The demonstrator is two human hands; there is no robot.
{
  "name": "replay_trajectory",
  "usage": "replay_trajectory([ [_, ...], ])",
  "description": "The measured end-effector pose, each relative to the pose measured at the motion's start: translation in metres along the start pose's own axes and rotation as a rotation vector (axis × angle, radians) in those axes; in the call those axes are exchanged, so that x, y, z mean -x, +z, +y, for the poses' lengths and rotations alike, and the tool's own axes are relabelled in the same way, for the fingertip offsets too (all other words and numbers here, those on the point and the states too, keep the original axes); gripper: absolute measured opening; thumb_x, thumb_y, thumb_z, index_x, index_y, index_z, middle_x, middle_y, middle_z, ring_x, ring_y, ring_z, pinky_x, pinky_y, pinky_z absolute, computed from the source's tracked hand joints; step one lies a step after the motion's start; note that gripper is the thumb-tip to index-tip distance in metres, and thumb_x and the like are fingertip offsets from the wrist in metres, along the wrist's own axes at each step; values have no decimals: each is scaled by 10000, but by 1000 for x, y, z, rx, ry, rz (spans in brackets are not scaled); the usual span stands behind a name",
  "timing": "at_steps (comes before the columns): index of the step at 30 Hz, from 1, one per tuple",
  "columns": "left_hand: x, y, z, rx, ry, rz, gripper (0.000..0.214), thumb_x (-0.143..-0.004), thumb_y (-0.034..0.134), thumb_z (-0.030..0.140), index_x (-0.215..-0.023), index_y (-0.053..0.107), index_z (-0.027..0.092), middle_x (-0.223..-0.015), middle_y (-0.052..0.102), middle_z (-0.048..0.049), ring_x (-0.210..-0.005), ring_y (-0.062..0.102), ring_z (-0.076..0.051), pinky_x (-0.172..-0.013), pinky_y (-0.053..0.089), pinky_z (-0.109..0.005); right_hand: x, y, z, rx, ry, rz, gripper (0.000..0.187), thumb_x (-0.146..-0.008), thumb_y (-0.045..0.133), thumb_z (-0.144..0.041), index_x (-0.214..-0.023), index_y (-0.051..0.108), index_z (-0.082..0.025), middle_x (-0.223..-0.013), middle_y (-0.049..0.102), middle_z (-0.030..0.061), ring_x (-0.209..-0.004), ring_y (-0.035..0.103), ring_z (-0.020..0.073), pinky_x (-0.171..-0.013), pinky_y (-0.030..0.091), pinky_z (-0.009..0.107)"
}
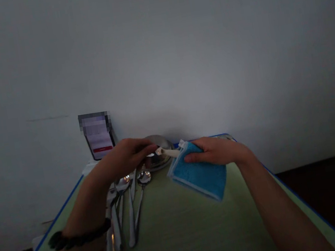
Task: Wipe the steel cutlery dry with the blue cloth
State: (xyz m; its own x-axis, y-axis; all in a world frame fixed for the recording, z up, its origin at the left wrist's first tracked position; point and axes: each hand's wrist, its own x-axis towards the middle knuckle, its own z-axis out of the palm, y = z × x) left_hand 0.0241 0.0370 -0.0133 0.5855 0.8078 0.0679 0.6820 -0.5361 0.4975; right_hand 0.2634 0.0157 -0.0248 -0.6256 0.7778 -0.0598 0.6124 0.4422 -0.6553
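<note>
A folded blue cloth (200,173) with pale edging is gripped in my right hand (212,150), the thumb pressed on its face. A slim utensil (170,152) with a cream-coloured shaft runs out of the cloth's upper left corner. Its other end meets the pinched fingertips of my left hand (135,151); dimness hides its exact kind. Behind and below the left fingers sits a shiny round metal dish (161,166). Several metal spoons (144,177) and other long-handled cutlery lie on the table beside my left forearm, partly covered by it.
The greenish table (186,231) has a blue edge and meets a grey wall (176,57). A phone (100,141) with a lit screen leans upright at the far left corner. Dark floor (317,182) shows to the right.
</note>
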Motion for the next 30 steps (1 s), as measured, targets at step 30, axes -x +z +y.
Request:
replay_trajectory([
  [30, -36, 103, 48, -292, 76, 251, 528, -849, 390, 357, -1303, 311, 99, -1160, 545, -185, -1029, 523, -282, -853, 394, -409, 77, 17, 73, 287, 318, 408, 401, -896, 271, -378, -1151, 491, -161, -969, 594, 72, -885, 541, 144, -763, 401, 255],
])
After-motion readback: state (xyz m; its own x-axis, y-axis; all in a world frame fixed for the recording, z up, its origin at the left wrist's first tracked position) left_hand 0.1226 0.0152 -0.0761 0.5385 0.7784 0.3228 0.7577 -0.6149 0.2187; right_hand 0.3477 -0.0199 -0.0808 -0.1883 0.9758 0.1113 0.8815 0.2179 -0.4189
